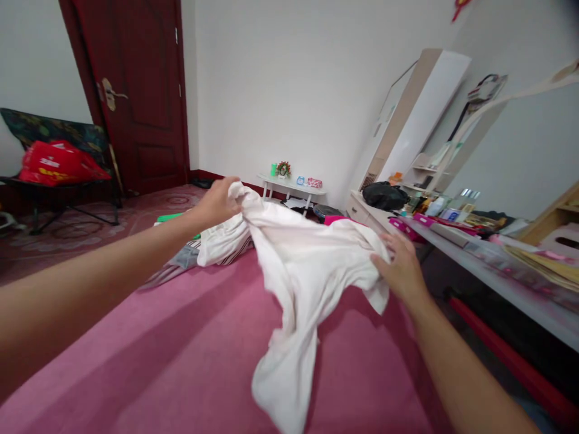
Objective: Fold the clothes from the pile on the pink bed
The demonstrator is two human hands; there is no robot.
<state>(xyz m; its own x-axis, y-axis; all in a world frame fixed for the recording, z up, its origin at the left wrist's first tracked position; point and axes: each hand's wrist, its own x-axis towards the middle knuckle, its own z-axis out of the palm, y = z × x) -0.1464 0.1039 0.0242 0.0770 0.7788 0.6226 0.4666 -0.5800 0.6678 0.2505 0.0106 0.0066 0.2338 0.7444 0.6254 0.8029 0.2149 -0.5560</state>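
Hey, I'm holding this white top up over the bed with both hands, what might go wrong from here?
1. The white top is bunched between the left hand and the right hand, and a long part hangs twisted below. It may end up creased or unevenly laid.
2. The right hand is close to the cluttered desk, so a wide shake could knock the items along its edge.

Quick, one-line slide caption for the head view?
Left hand and right hand hold a white garment above the pink bedspread.
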